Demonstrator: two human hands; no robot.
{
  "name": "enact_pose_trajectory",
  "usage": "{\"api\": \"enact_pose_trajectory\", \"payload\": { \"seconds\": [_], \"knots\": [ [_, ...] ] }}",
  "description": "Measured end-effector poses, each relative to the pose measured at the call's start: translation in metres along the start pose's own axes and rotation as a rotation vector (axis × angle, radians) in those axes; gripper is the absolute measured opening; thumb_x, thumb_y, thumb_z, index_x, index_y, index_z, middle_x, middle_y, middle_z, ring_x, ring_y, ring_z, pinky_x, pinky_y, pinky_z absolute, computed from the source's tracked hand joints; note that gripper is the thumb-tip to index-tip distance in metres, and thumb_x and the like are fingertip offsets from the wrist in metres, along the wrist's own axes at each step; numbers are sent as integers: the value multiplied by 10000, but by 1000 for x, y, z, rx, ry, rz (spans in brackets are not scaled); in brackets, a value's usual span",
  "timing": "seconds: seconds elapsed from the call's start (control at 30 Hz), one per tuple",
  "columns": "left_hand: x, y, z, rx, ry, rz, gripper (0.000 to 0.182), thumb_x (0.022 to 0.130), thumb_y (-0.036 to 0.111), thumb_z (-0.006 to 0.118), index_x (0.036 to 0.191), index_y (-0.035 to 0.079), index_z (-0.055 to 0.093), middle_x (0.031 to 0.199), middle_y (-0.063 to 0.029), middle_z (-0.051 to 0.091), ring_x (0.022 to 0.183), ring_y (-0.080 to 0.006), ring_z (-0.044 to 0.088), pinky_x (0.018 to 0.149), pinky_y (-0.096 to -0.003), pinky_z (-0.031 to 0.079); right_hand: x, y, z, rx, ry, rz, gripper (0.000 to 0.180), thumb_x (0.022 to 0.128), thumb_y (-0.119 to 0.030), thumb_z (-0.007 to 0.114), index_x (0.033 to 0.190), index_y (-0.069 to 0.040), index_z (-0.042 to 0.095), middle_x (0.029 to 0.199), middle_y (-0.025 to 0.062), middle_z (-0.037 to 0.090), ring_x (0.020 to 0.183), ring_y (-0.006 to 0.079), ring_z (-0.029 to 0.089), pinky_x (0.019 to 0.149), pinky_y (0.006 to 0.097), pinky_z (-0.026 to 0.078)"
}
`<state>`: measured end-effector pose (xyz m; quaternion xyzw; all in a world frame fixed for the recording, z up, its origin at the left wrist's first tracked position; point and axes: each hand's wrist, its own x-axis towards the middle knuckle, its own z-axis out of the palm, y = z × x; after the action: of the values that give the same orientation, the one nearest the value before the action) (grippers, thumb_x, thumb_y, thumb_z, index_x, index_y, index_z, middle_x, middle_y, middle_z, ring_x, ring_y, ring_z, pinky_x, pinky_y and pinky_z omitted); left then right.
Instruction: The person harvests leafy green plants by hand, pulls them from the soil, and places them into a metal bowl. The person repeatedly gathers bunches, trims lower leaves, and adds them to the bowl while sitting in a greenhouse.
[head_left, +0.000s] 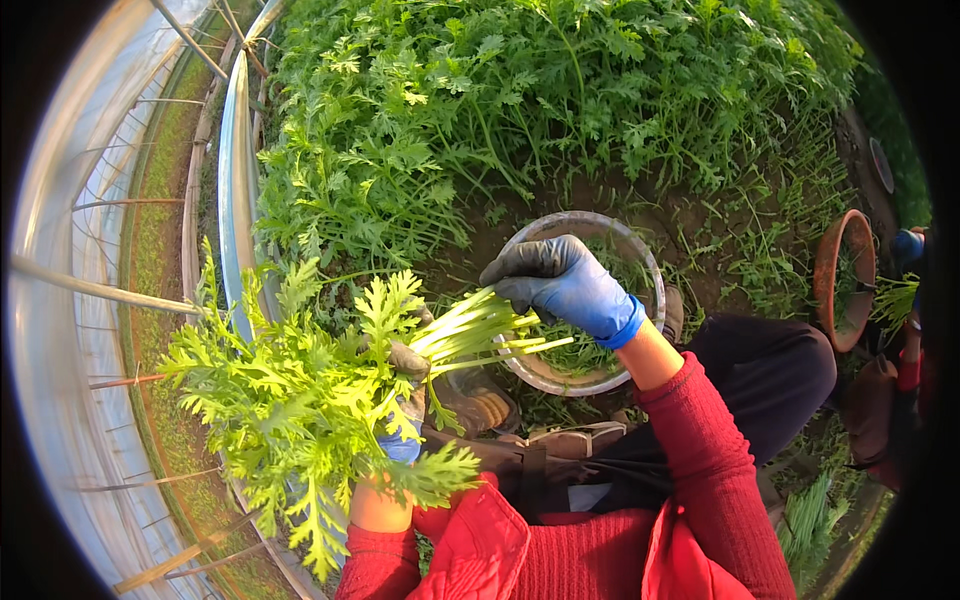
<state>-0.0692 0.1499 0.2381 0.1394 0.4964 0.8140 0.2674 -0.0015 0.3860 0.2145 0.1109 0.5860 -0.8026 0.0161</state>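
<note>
My left hand (409, 375), in a soiled blue glove, is closed around a bunch of leafy greens (300, 397) with lobed leaves. The leaves spread to the left and hang over my wrist and hide part of the hand. Pale cut stems (465, 330) point right. At those stems is my right hand (559, 281), in a blue glove with dark, dirty fingers; its fingers are bent at the upper stems, and whether they pinch one cannot be told. Below the right hand a round basin (574, 386) with a pale rim stands on the soil, with loose green trimmings inside.
Dense standing greens (555, 90) fill the top. Plastic sheeting (67, 300) on poles curves along the left. At right, a co-worker's gloved hand (909, 244) is near a tilted reddish basin (821, 285). Cut greens (810, 525) lie at lower right. My bent knee (795, 356) is beside the pale-rimmed basin.
</note>
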Motion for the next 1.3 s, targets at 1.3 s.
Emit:
{"api": "enact_pose_trajectory", "payload": {
  "seconds": [1.3],
  "knots": [
    [-5, -14, 12, 44, -11, 200, 248, 772, -43, 725, 863, 63, 519, 1235, -156, 506, 1139, -294, 528, 1009, -480, 460, -7, 40, -19, 561, 71, -113, 139, 854, -100, 695, 909, 23, 663, 715, 106, 673, 486, 146, 598, 387, 236, 464]
  ]
}}
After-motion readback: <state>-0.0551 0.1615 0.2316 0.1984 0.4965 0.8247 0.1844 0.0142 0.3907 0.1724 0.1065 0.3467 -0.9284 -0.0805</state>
